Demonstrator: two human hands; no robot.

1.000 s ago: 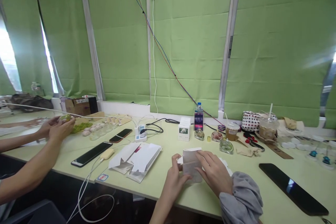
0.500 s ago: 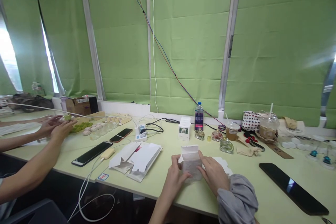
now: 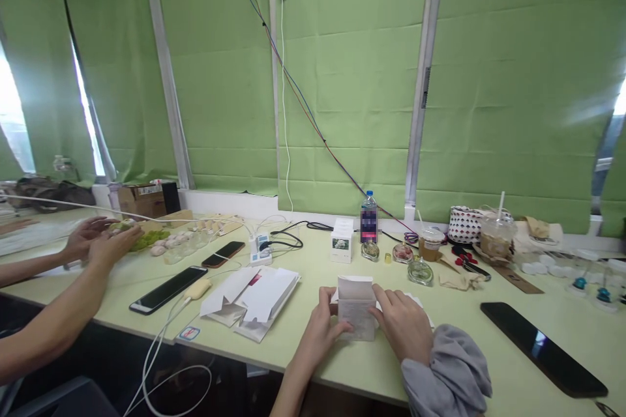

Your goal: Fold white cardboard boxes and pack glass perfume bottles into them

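A small white paper box [image 3: 356, 316] with its top flap raised stands between my hands at the table's near edge. My left hand [image 3: 325, 326] grips its left side, thumb across the front face. On the right side, my right hand [image 3: 402, 319] holds it with the fingers by the flap and the thumb on the front. White card pieces [image 3: 415, 300] lie partly hidden behind my right hand. Beyond stands a closed white box [image 3: 342, 241] with a flower picture. Flat white folded cartons [image 3: 254, 300] are stacked to the left.
Small glass bottles [image 3: 420, 272] and a drink cup [image 3: 431, 242] stand back right, a water bottle [image 3: 369, 218] behind. Dark phones [image 3: 542, 348] lie right and left. A charger with a white cable [image 3: 163, 332] hangs over the edge. At far left, another person's hands [image 3: 105, 241] handle something.
The box has become more upright, its front face now turned toward me. My right thumb has shifted slightly on it. The view has moved a little.
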